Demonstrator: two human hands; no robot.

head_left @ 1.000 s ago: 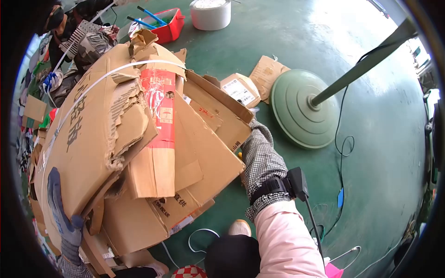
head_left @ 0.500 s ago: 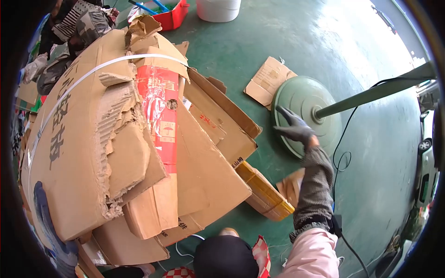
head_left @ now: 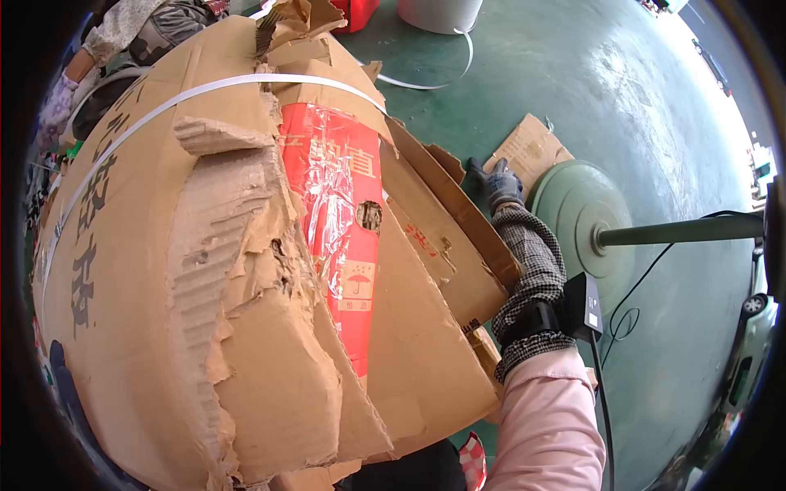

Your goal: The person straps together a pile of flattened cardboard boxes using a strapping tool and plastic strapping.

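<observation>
A large stack of flattened cardboard (head_left: pixel 246 327), bound by a white strap (head_left: pixel 196 92), fills the left and middle of the view. Red printed tape (head_left: pixel 336 188) runs down its top. My right hand (head_left: pixel 501 184), in a dark glove, reaches past the stack's right edge, fingers apart and holding nothing. It is close to a small flat cardboard piece (head_left: pixel 528 151) on the floor. My left hand (head_left: pixel 70 393), also gloved, lies along the stack's lower left side, partly cut off by the dark lens edge; its fingers are not clear.
A round green base (head_left: pixel 577 213) with a pole (head_left: pixel 679 232) stands at the right, near a black cable (head_left: pixel 634 286). A white bucket (head_left: pixel 440 12) and red container (head_left: pixel 357 12) are at the top. Another person's sleeve (head_left: pixel 123 29) shows at the upper left.
My right hand has moved forward, away from above the round base toward the small cardboard piece. The stack appears larger and closer, and a white strap end now shows beside the bucket.
</observation>
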